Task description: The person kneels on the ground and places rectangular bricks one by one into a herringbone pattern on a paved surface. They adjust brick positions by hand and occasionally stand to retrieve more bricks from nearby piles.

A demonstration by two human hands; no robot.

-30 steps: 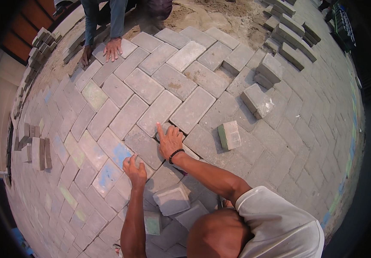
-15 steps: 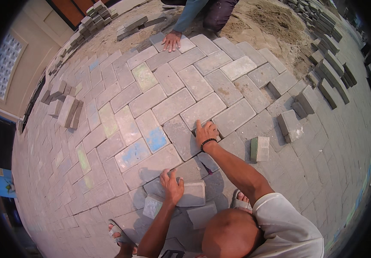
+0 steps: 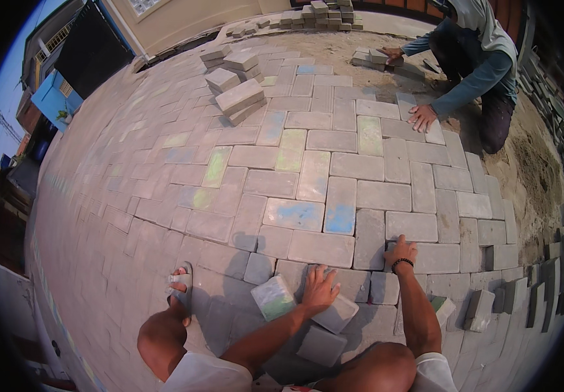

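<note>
My left hand (image 3: 321, 287) is open, its fingers spread over the paving beside a loose grey paver (image 3: 336, 315). Next to it lies a tilted paver with a green-stained face (image 3: 273, 298), and another loose grey paver (image 3: 322, 345) rests nearer my legs. My right hand (image 3: 401, 253), with a dark beaded bracelet at the wrist, has its fingers bent down at a narrow dark gap between a grey paver (image 3: 369, 238) and the paver to its right (image 3: 432, 258). What lies under those fingers is hidden.
A co-worker kneels at the far right, one hand (image 3: 423, 117) on the paving's edge, the other (image 3: 393, 55) at stacked pavers (image 3: 369, 59). Loose pavers stand piled (image 3: 239, 98) at far left. More pavers (image 3: 479, 310) stand right of me, near bare sand (image 3: 538, 176).
My view has turned left, shifting the scene right. My right hand stays at the gap. My left hand stays by the loose pavers. The co-worker's hand remains on the paving's edge.
</note>
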